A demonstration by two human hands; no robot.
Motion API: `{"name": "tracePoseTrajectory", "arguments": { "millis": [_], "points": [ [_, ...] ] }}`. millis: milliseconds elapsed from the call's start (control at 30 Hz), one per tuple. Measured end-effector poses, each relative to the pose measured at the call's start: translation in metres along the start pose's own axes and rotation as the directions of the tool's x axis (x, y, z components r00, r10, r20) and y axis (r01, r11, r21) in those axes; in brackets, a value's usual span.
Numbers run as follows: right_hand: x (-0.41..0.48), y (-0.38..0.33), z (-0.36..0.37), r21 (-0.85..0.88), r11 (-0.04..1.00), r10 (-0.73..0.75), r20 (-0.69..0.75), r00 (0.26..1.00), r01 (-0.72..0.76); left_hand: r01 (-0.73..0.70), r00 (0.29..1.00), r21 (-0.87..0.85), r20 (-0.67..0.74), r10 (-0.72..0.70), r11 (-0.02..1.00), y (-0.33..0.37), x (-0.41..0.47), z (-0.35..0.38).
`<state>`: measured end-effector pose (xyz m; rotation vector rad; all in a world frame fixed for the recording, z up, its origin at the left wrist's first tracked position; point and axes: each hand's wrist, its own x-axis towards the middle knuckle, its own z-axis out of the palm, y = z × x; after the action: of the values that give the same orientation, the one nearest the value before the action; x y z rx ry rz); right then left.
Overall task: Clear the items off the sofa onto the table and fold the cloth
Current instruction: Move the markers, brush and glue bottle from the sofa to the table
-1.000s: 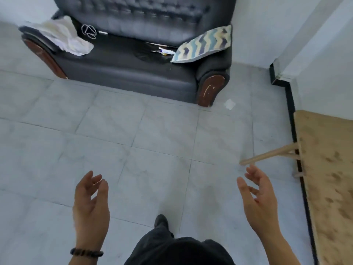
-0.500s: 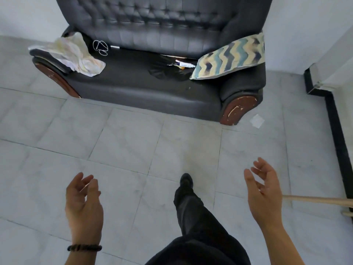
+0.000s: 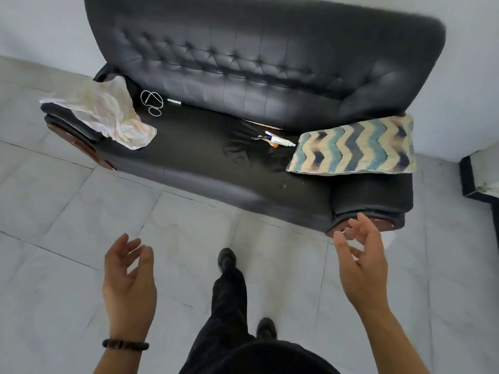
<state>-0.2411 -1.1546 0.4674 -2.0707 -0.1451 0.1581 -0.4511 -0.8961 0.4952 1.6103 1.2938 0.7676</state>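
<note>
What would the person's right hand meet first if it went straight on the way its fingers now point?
Most likely the sofa arm under the zigzag cushion: the right hand, open, points at its front end. Depth is unclear, so how far off it is cannot be told.

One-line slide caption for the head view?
Left hand and right hand open and empty before a black sofa holding a crumpled cloth, white cable, pens and a chevron cushion.
</note>
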Motion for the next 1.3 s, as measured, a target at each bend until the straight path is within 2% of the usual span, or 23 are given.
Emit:
{"name": "tracePoseTrajectory", "arguments": {
  "millis": [233, 400, 600, 733, 900, 1033, 1300],
  "points": [
    [0.130, -0.032, 0.085, -0.041, 0.996, 0.077, -0.023, 0.997, -0.078, 0.073, 0.990, -0.003, 0.117, -0.073, 0.997, 0.021, 0.153, 0.111],
    [0.212, -0.072, 0.116, 0.005, 0.996, 0.094, -0.108, 0.990, -0.094, -0.036, 0.957, 0.029, 0.287, 0.026, 0.999, 0.079, 0.250, 0.188],
    [0.297, -0.081, 0.136, 0.092, 0.984, 0.169, -0.183, 0.968, -0.155, -0.077, 0.913, 0.009, 0.402, 0.067, 0.997, 0.126, 0.323, 0.282],
    [0.359, -0.055, 0.158, 0.108, 0.968, 0.242, -0.132, 0.961, -0.228, -0.045, 0.911, 0.076, 0.413, 0.009, 0.996, 0.123, 0.348, 0.348],
    [0.436, -0.018, 0.196, 0.093, 0.947, 0.311, -0.023, 0.950, -0.307, -0.025, 0.884, 0.154, 0.465, -0.050, 0.988, 0.105, 0.376, 0.423],
    [0.481, 0.012, 0.229, 0.108, 0.928, 0.358, 0.004, 0.934, -0.356, 0.016, 0.855, 0.176, 0.508, -0.104, 0.984, 0.077, 0.397, 0.480],
    [0.565, 0.179, 0.376, 0.019, 0.913, 0.407, 0.036, 0.913, -0.408, 0.029, 0.838, 0.164, 0.534, -0.113, 0.986, -0.095, 0.457, 0.666]
  ]
}}
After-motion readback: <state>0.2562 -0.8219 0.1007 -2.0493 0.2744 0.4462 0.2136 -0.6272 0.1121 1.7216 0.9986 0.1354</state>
